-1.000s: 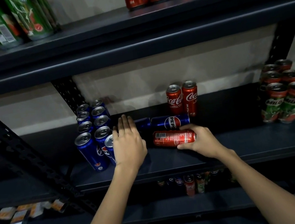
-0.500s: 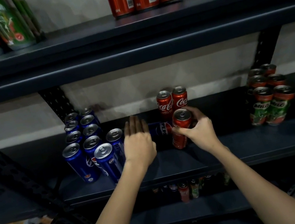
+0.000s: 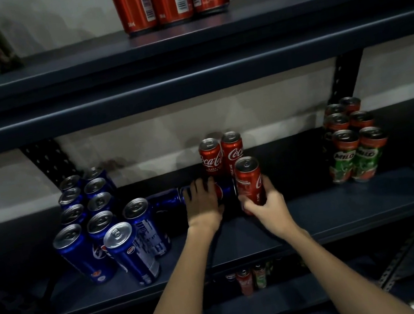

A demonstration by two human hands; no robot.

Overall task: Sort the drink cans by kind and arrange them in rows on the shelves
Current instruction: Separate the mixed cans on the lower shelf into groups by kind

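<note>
Right grip (image 3: 266,203) clamped round upright red can (image 3: 249,181), left hand (image 3: 203,203) flat on lying blue can (image 3: 169,199).

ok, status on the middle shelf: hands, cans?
Right hand grips upright Coke can, just in front of the Coke pair. Left hand rests on a lying Pepsi can. Nothing blocking.

Dim, shadowy scene; soft glints on can tops (image 3: 117,233); wide-angle bending at edges.
</note>
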